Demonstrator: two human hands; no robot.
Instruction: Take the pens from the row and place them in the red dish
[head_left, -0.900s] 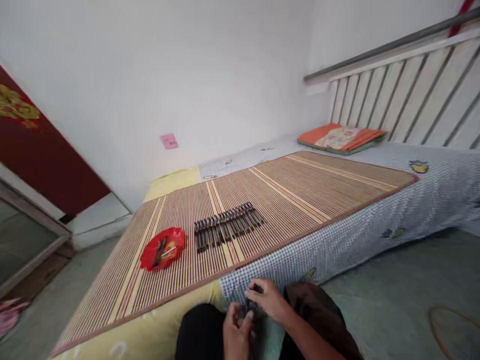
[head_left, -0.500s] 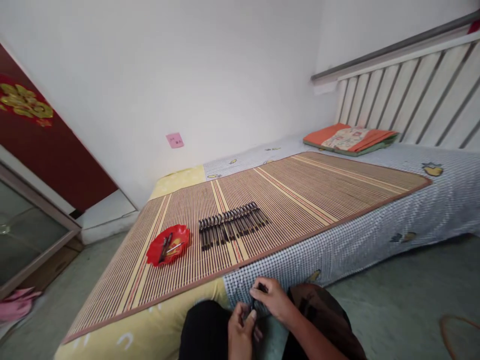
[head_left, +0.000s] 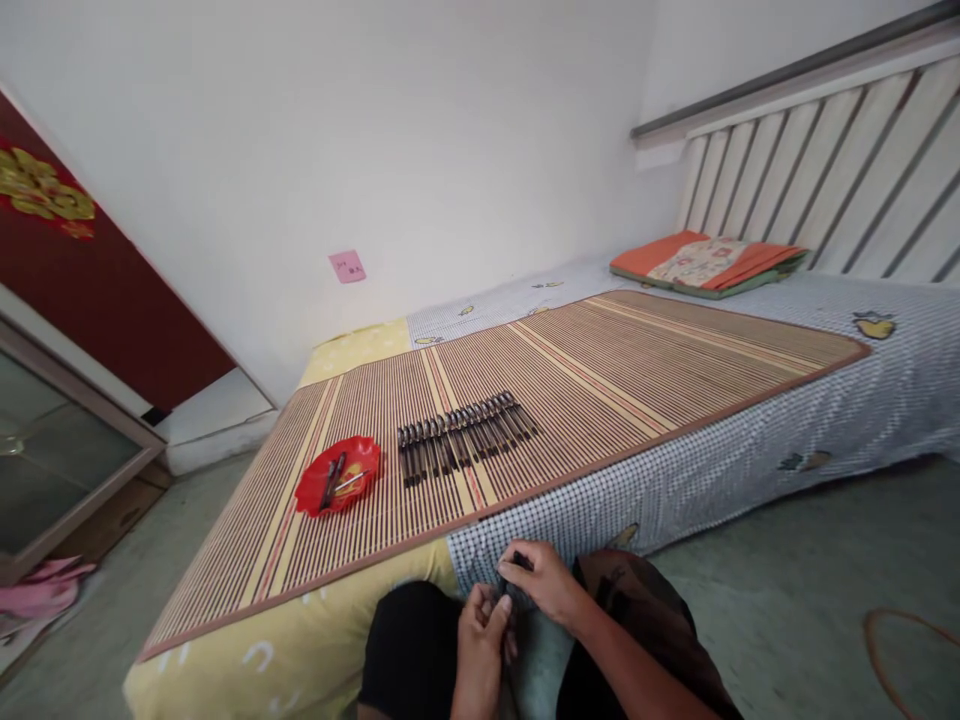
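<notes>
One bed (head_left: 750, 450) fills most of the view, its checked sheet hanging over the near edge. Over it lies a striped mat (head_left: 600, 370) that reaches almost to that edge. At the far right corner of the bed sits an orange pillow (head_left: 705, 265). Near the mat's middle, well back from the near edge, a row of dark pens (head_left: 465, 435) lies side by side. Just beside its left end stands a red dish (head_left: 337, 478) with a few pen parts in it.

Below the near edge of the bed, over the person's lap, both hands meet. The right hand (head_left: 544, 585) pinches a dark pen (head_left: 523, 561) in its fingertips. The left hand (head_left: 484, 620) closes its fingertips on the pen's lower end, touching the right hand. This pen is well apart from the row and the dish on the mat.
</notes>
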